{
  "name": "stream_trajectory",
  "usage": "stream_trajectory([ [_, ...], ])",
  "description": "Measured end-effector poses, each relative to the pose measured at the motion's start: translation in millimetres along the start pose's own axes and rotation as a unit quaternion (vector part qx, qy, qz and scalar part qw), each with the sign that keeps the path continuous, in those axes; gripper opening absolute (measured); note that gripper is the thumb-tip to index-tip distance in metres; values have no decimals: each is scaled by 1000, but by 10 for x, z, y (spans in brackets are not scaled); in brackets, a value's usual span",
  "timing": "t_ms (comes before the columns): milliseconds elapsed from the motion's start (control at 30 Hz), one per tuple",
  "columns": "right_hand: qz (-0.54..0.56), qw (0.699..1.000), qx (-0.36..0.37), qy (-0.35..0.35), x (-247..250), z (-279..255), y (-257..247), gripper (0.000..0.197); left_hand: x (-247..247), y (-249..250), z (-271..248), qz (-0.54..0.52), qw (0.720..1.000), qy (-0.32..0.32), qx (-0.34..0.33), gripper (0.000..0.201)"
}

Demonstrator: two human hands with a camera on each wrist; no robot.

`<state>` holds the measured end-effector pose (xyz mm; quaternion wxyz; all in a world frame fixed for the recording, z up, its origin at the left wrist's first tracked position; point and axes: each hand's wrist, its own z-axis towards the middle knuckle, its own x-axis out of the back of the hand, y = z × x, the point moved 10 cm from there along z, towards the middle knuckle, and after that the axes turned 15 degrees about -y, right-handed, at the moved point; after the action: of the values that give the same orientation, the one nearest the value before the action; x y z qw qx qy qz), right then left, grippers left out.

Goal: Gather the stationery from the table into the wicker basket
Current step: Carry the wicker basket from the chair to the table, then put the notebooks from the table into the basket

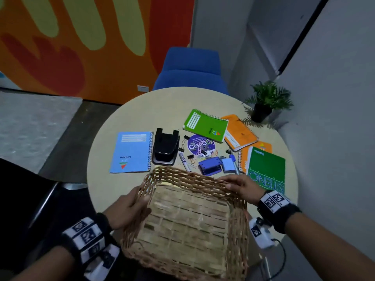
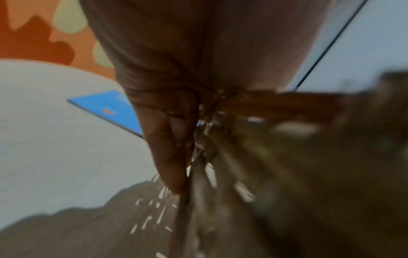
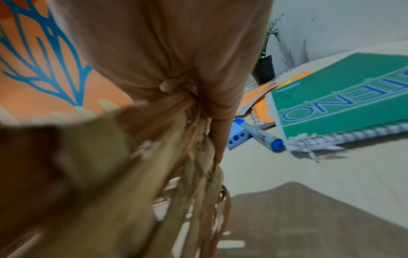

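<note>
Two hands hold one wicker basket [image 1: 188,226] at the near edge of a round, pale desk [image 1: 125,122]. The left hand [image 1: 126,207] curls its fingers over the basket's left rim, thumb outside; the right hand [image 1: 241,187] clasps the far right rim, fingers folded over the woven edge. The basket is rectangular, of braided tan cane with a slatted floor, and it holds nothing; it sits tilted, partly beyond the desk's edge.

Stationery lies on the desk beyond the basket. Five spiral notebooks are counted: one light blue [image 1: 132,152], one bright green [image 1: 206,125], one orange [image 1: 240,132], one dark green steno pad [image 1: 266,169] and one orange-covered book [image 1: 243,159] beneath it. One black metal hole punch [image 1: 166,148] stands beside the light blue notebook. One smaller blue punch [image 1: 210,166], one round purple disc [image 1: 200,144], one blue-capped marker [image 1: 234,163] and one white pen [image 1: 184,161] lie between. Black binder clips and coloured paper clips are scattered; their number cannot be told.

One potted plant [image 1: 265,102] stands at the far right.
</note>
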<state>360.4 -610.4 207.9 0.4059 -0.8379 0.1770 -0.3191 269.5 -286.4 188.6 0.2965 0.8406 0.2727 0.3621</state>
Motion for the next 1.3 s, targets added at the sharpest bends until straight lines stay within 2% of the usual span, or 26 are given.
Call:
stream_trajectory([
  [33, -4, 1000, -2, 4, 9, -17, 63, 40, -59, -12, 94, 9, 1000, -6, 9, 76],
  [133, 4, 1000, -19, 17, 53, -57, 267, 35, -175, 39, 268, 37, 999, -9, 21, 48],
  [233, 20, 999, -16, 27, 111, -60, 371, 38, -300, 104, 342, 37, 999, -8, 17, 42],
  [500, 0, 999, -28, 25, 144, 48, 525, 34, -474, 47, 429, 28, 999, 11, 26, 44],
  [667, 27, 999, -25, 20, 112, 71, 575, 32, -532, -128, 437, 22, 998, -23, 62, 47],
  [700, 47, 998, -23, 32, 166, 34, 591, 32, -498, -104, 443, 39, 997, -17, 63, 52],
  [767, 114, 991, -15, 60, 270, -41, 608, 33, -316, 58, 354, 114, 992, 36, 44, 64],
  [833, 170, 980, -17, 103, 477, -187, 705, 32, -227, 567, 290, 217, 973, 67, -34, 67],
  [933, 206, 952, -54, 218, 880, -517, 1047, 28, -417, 1418, 413, 310, 942, 6, -127, 66],
  [1000, 221, 920, -110, 305, 1106, -775, 1375, 33, -567, 1903, 672, 277, 947, -11, -161, 52],
  [1067, 247, 872, -173, 385, 1238, -1051, 1678, 37, -725, 2421, 994, 184, 964, -21, -191, 40],
  [1133, 290, 828, -216, 429, 1259, -1253, 1898, 42, -945, 2790, 1429, 97, 976, -43, -188, 35],
  [1167, 307, 815, -236, 431, 1242, -1298, 1979, 45, -1082, 2905, 1648, 60, 981, -62, -171, 34],
  [1233, 336, 804, -266, 412, 1165, -1307, 2132, 50, -1371, 2997, 2072, -6, 988, -101, -118, 31],
  [1300, 371, 798, -279, 384, 1052, -1251, 2276, 46, -1577, 2947, 2391, -67, 990, -111, -59, 24],
])
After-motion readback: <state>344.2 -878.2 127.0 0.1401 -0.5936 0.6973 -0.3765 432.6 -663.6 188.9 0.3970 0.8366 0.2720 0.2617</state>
